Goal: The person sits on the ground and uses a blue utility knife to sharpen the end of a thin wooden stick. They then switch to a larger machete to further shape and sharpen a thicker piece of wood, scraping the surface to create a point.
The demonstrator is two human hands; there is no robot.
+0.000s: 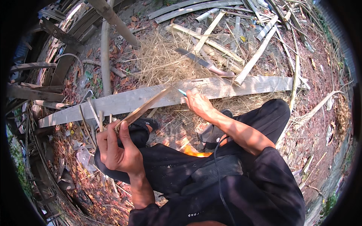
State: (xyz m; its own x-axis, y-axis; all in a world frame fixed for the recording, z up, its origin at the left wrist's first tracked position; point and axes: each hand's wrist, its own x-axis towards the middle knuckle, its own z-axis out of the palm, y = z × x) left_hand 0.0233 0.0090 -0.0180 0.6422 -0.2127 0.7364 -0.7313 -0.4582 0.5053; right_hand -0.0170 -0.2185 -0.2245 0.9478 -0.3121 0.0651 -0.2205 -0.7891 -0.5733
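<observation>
My left hand (121, 147) is closed round the near end of a split bamboo strip (149, 102), thumb along its side. The strip slants up and away over a long grey wooden plank (264, 83). In the fingers of my right hand (199, 104) is a slim, light-blue pen-shaped tool (182, 92). Its tip points toward the strip's far end; whether they touch is too small to tell. Beyond the plank lies a big knife (194, 57) with a dark blade and a wooden handle, resting among bamboo pieces.
A heap of pale shavings (158, 58) covers the ground behind the plank. Split bamboo poles (256, 56) lie at the back right, one end touching the plank. An upright pole (105, 56) and stacked timber (60, 34) stand at the left. My black-trousered legs are folded below.
</observation>
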